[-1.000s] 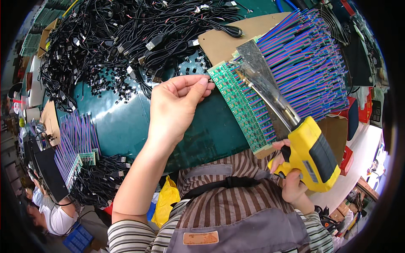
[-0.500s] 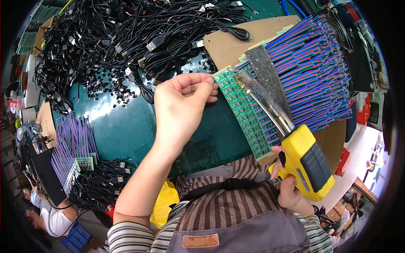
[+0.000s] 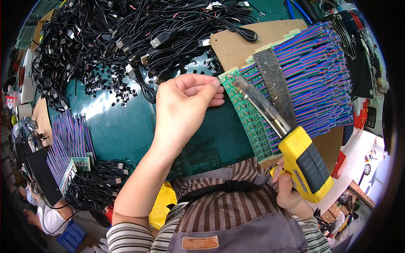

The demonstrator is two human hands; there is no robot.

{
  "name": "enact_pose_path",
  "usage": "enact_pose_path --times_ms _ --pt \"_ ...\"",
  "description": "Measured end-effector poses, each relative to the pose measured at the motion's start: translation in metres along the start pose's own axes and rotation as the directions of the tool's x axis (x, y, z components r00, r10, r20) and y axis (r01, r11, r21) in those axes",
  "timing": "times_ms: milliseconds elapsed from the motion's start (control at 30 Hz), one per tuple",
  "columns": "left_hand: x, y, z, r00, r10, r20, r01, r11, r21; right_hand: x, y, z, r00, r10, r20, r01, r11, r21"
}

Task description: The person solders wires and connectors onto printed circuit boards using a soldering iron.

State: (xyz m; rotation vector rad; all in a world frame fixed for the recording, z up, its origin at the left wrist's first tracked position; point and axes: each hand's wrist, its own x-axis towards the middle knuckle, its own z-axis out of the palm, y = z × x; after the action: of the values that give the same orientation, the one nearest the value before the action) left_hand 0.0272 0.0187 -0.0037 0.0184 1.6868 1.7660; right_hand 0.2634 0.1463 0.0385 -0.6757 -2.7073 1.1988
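My right hand (image 3: pixel 291 196) grips the yellow and black handle of a soldering gun (image 3: pixel 307 162). Its metal barrel and tip slant up and left over a green circuit board panel (image 3: pixel 244 111). My left hand (image 3: pixel 183 105) is closed in a pinch, thumb against forefinger, right beside the panel's upper left corner; whatever lies between the fingertips is hidden. Bundles of blue, red, green and black wires (image 3: pixel 316 80) run rightward from the panel's far side. Across them lies a dark, flat, worn bar (image 3: pixel 274 84). Brown cardboard (image 3: pixel 236 44) sits beneath panel and wires.
Black USB cables (image 3: pixel 139 25) are heaped along the back of the green table (image 3: pixel 122 135), with small black connectors (image 3: pixel 107 80) scattered in front. More wired boards (image 3: pixel 74 168) and cables lie at the left. Blue-handled pliers (image 3: pixel 299 9) rest at the back right. Another person (image 3: pixel 52 217) sits lower left.
The view has shifted slightly, so panel and cables appear a little lower and further right. Both hands keep nearly the same pose, with the soldering gun still over the panel.
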Motion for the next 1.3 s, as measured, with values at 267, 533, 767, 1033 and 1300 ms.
enact_pose_path --times_ms 267,533,767,1033,1300 --pt "0.002 0.002 -0.001 0.999 -0.037 0.003 0.037 0.999 -0.006 -0.002 0.004 0.001 1.000 -0.003 0.013 0.004 1.000 -0.009" --pt "0.003 0.000 0.001 1.000 -0.023 -0.008 0.023 0.999 -0.026 -0.001 0.003 0.002 1.000 -0.019 -0.001 0.019 1.000 0.005" --pt "0.003 0.001 0.000 0.999 -0.030 -0.017 0.029 0.999 -0.029 0.017 -0.005 -0.004 0.966 -0.250 0.059 0.256 0.958 -0.133" --pt "0.004 0.001 0.001 0.999 -0.028 -0.017 0.027 0.999 -0.037 0.003 -0.002 0.002 0.999 -0.047 0.008 0.048 0.998 -0.052" --pt "0.002 0.000 0.003 0.999 -0.008 -0.031 0.008 1.000 -0.008 -0.005 0.002 0.002 0.999 -0.034 0.027 0.036 0.996 -0.079"
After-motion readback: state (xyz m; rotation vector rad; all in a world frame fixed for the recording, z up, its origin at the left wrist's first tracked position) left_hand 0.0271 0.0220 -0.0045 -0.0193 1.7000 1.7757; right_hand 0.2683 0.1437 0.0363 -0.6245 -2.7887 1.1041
